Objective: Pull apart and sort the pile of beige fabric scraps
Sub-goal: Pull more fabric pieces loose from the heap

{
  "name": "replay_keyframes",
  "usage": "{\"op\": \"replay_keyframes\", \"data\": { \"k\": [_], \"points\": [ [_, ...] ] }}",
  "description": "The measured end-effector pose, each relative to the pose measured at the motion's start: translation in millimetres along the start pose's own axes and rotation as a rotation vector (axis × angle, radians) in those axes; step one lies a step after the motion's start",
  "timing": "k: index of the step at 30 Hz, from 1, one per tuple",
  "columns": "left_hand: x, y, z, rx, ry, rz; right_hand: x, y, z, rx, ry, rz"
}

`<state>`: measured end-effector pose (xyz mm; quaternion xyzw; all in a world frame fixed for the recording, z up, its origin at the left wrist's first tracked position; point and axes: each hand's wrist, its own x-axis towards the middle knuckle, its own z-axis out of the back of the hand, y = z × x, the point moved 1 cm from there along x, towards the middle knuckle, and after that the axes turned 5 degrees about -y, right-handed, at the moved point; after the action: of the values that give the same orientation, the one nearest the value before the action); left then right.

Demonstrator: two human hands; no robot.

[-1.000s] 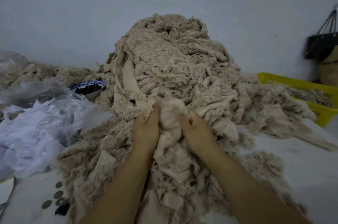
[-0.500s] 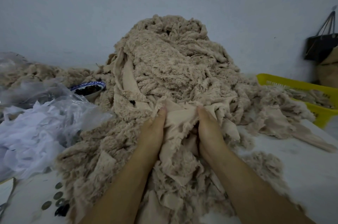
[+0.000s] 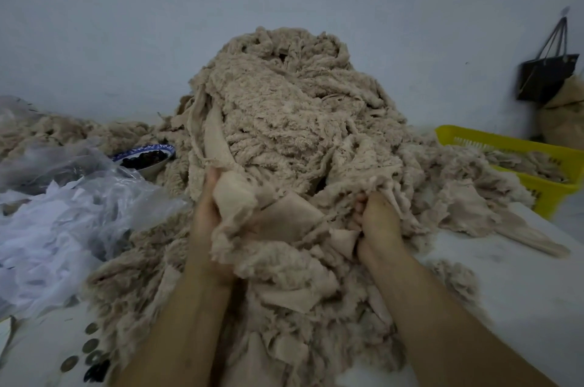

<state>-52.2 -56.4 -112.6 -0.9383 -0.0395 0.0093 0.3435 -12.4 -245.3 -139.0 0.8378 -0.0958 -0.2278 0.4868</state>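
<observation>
We see the pile [image 3: 284,121] as a tall mound of beige scraps, fuzzy strips tangled with smooth flat pieces. It stands mid-scene and spreads low to the left, the right and the near edge. At its near front the left hand [image 3: 205,222] grips a smooth flap [image 3: 234,197] and the right hand [image 3: 377,222] a frayed bunch [image 3: 388,184], with a flat piece [image 3: 284,219] spread between them.

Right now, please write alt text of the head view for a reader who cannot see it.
A person's left hand and right hand each grip fabric at the front of a tall pile of beige fabric scraps. A clear plastic bag lies left, a yellow basket right.
</observation>
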Motion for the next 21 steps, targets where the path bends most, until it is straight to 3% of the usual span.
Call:
{"op": "replay_keyframes", "data": {
  "k": [2,6,9,11,13,15,17,21],
  "points": [
    [6,3,-1,0.105,-0.111,0.037,-9,0,-3,-0.14,0.137,0.078],
    [6,20,-1,0.301,-0.297,0.031,-42,-18,-15,-0.573,0.679,0.276],
    [11,10,8,0.172,-0.383,0.038,-50,-22,-15,-0.877,0.93,0.426],
    [16,5,14,0.034,-0.41,0.028,-46,-26,-16,-1.096,0.951,0.62],
    [20,3,18,-0.099,-0.433,-0.026,-44,-23,-17,-0.97,0.834,0.665],
    [25,-1,21,-0.226,-0.432,-0.096,-39,-15,-14,-0.636,0.654,0.456],
    [27,-2,23,-0.275,-0.41,-0.14,-34,-5,-11,-0.356,0.607,0.199],
    [26,1,21,-0.233,-0.318,-0.146,-30,2,-9,-0.105,0.553,-0.047]
  ]
}}
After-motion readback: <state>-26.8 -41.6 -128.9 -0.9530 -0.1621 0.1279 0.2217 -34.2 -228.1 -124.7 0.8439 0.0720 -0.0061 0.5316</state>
